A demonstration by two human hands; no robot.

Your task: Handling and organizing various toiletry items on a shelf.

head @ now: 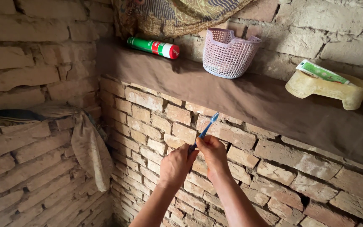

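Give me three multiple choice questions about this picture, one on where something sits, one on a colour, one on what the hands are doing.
1. Where is the pink basket?
A. on the cloth-covered shelf
B. on the floor
C. hanging from a nail

2. What colour is the toothbrush?
A. red
B. blue
C. yellow

3. How is the toothbrush held?
A. lying loose on the shelf
B. by the left hand alone
C. by both hands, the right hand too

Answers:
1 A, the basket stands on the ledge between the green and red tube and the cream holder.
2 B, handle and head are blue.
3 C, both hands meet at its lower handle, head pointing up.
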